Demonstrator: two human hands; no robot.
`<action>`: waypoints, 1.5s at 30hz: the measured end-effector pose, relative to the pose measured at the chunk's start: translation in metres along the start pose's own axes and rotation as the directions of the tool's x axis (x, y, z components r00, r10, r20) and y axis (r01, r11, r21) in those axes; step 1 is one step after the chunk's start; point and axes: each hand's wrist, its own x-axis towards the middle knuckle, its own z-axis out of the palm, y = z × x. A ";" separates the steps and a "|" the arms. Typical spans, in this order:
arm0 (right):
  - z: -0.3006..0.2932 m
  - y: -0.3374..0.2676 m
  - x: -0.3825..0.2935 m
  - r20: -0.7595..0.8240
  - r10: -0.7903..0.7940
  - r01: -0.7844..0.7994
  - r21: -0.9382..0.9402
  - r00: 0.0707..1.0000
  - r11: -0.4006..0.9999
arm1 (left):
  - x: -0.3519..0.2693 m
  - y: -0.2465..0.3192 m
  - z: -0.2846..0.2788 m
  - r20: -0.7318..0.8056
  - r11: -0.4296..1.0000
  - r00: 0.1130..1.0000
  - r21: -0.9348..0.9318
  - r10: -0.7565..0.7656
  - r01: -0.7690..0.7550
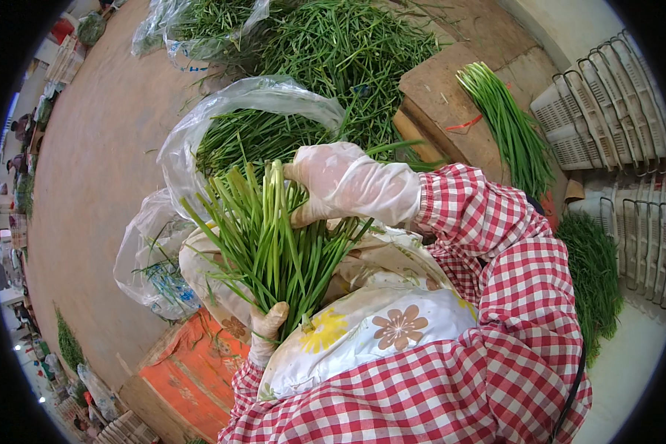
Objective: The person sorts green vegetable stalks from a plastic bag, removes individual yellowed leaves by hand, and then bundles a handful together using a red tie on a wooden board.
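Note:
A loose bunch of garlic chives [277, 250] lies across my lap, its cut, pale ends pointing away from me. My left hand [267, 324], in a thin pale glove, grips the bunch low down near my body, with the thumb over the leaves. From the right, my gloved right hand [338, 183] holds stalks near their pale ends between thumb and fingers; part of its grip is hidden behind the stalks. Under the bunch is a flower-printed apron [388, 316], soiled in places. Both arms wear red-and-white checked sleeves.
Beyond my hands, a clear plastic bag [186, 127] and a large heap of chives [349, 50] cover the floor. On the right, a tied bundle of chives [508, 122] rests on a wooden board [438, 77] beside white plastic crates [599, 105]. Orange sheeting [194, 372] lies at left.

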 end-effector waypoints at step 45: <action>0.045 0.002 0.025 -0.295 -0.206 0.259 0.151 0.933 0.954 | -0.011 0.013 0.013 -0.008 0.986 0.986 0.005 -0.164 0.164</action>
